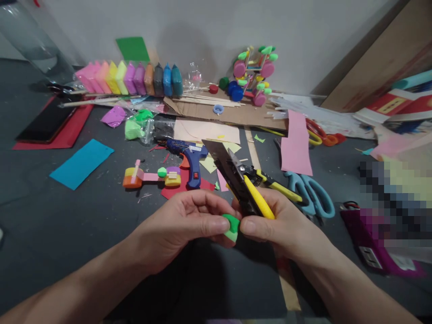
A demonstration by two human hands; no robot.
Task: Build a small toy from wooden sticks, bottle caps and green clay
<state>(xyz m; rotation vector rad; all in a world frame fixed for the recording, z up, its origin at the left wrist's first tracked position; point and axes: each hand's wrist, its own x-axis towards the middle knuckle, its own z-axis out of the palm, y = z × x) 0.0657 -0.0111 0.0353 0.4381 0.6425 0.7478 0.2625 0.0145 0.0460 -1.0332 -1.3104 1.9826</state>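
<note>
Along the near edge of the dark surface [84, 288], open room is left before the hands. A two-tone green piece [231, 229] is pinched between left hand [191, 216] thumb and fingers; a yellow-and-black cutter [245, 198] is gripped in the closed right hand [283, 217], tilted toward the far edge, where coloured packets [135, 80] are lined before a wall [202, 40].

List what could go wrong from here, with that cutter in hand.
The right hand holds the box cutter with its blade bare; a careless turn could nick the left hand close by. The left hand pinches a small green piece, which looks soft and might get dented.
</note>
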